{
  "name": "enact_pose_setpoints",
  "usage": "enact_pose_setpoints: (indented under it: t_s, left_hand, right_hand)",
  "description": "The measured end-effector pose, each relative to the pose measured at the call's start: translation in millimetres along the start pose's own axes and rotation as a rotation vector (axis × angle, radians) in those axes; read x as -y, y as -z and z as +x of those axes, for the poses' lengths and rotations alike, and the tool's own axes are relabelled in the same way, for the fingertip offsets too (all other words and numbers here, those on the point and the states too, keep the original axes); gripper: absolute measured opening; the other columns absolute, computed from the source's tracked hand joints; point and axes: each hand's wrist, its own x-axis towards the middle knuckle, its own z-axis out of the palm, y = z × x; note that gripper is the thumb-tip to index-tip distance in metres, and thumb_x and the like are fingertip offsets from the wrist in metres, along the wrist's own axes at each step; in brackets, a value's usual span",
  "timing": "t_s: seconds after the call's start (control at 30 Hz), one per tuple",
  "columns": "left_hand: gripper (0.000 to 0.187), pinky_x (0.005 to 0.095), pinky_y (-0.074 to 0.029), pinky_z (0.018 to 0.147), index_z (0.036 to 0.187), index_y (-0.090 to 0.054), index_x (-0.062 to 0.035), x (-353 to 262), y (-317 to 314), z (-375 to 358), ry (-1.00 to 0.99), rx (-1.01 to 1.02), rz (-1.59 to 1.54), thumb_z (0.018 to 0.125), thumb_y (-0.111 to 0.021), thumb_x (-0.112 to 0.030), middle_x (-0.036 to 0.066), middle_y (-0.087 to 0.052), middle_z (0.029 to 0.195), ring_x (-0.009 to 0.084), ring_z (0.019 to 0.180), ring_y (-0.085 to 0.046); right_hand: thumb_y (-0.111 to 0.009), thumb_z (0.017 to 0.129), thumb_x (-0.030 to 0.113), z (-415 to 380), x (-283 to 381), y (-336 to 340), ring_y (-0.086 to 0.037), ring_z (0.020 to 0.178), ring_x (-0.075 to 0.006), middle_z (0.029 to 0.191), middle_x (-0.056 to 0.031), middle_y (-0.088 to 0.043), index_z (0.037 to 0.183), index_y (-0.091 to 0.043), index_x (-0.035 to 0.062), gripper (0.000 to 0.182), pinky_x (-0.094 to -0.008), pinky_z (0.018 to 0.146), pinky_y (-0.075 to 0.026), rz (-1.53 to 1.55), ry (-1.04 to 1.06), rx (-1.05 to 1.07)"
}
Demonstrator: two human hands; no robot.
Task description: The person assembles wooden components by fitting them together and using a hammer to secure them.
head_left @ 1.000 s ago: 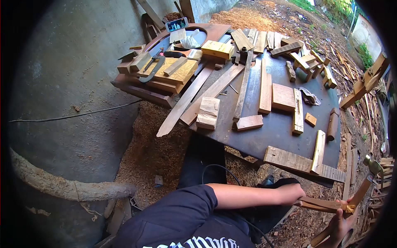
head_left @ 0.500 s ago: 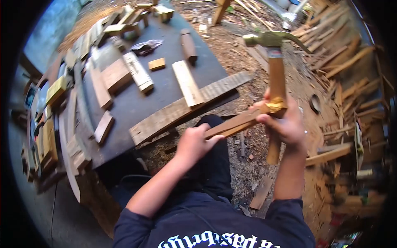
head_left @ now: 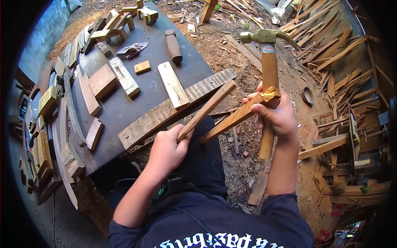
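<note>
Two forearms (head_left: 138,194) angled forward: left hand (head_left: 167,149) clamped on stick (head_left: 209,107), right hand (head_left: 281,118) around hammer (head_left: 269,68) and slat (head_left: 231,120).

Left hand (head_left: 167,149) curled, right hand (head_left: 280,115) clenched farther forward

Dark tabletop (head_left: 147,95), ridged plank (head_left: 157,118) along one edge, small yellowish block (head_left: 142,67), crumpled cloth (head_left: 132,50)

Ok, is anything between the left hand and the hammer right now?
Yes: in this view, the wooden strip held with the hammer in the right hand slants across the gap, its free end towards the left hand. The left hand's own stick also juts into that space, its tip apart from the hammer.
</note>
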Motion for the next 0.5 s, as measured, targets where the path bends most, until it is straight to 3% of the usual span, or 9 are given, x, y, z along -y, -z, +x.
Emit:
enact_pose_setpoints:
  t_s: [0.03,0.07,0.17,0.2,0.33,0.5]
  left_hand:
    - [0.032,0.0367,-0.045,0.057,0.089,-0.064,0.0026,-6,7,-1,0.022,0.033,-0.068,0.103,-0.063,-0.027,0.018,-0.052,0.061,0.0205,0.056,-0.057]
    - [0.025,0.038,-0.044,0.055,0.093,-0.067,-0.0008,-7,11,-3,0.021,0.033,-0.045,0.102,-0.066,-0.024,0.018,-0.06,0.063,0.0305,0.052,-0.054]
    - [0.027,0.0351,-0.043,0.054,0.094,-0.066,0.0004,-12,19,-9,-0.013,-0.01,-0.155,0.102,-0.066,-0.025,0.014,-0.055,0.06,0.0209,0.051,-0.051]
    - [0.027,0.0313,-0.043,0.055,0.101,-0.067,0.0006,-12,23,-10,-0.014,0.005,-0.187,0.102,-0.067,-0.026,0.01,-0.055,0.061,0.0136,0.055,-0.049]
    - [0.032,0.0291,-0.046,0.06,0.114,-0.066,-0.0004,-16,37,-18,-0.028,-0.002,-0.29,0.101,-0.069,-0.029,0.008,-0.062,0.069,0.0106,0.062,-0.053]
    - [0.032,0.03,-0.05,0.063,0.113,-0.063,-0.0014,-15,54,-29,-0.006,0.021,-0.468,0.1,-0.071,-0.029,0.009,-0.066,0.073,0.0096,0.067,-0.061]
  right_hand:
    - [-0.086,0.083,0.008,0,-2,2,-0.074,0.091,-0.0186,0.104,-0.0147,-0.074,0.12,-0.051,0.0031,0.051,-0.0205,0.05,-0.055,0.008,0.0,-0.004]
    - [-0.086,0.084,0.008,0,-2,4,-0.074,0.091,-0.019,0.104,-0.0148,-0.074,0.12,-0.051,0.0025,0.051,-0.0203,0.05,-0.055,0.014,-0.002,-0.009]
    - [-0.083,0.086,0.008,-4,-6,9,-0.074,0.094,-0.0204,0.104,-0.0156,-0.073,0.121,-0.05,0.0009,0.049,-0.0205,0.049,-0.056,0.033,0.012,-0.015]
    - [-0.081,0.087,0.007,-6,-7,10,-0.074,0.096,-0.021,0.104,-0.016,-0.072,0.122,-0.05,0.0004,0.048,-0.0206,0.048,-0.056,0.04,0.02,-0.013]
    - [-0.071,0.088,0.003,-17,-17,3,-0.071,0.105,-0.0233,0.105,-0.0159,-0.069,0.126,-0.05,0.0,0.043,-0.0211,0.047,-0.056,0.106,0.102,-0.081]
    - [-0.066,0.09,0.003,-31,-39,12,-0.067,0.085,-0.0156,0.107,-0.0153,-0.068,0.14,-0.042,-0.0013,0.056,-0.0188,0.046,-0.055,0.239,0.124,-0.177]
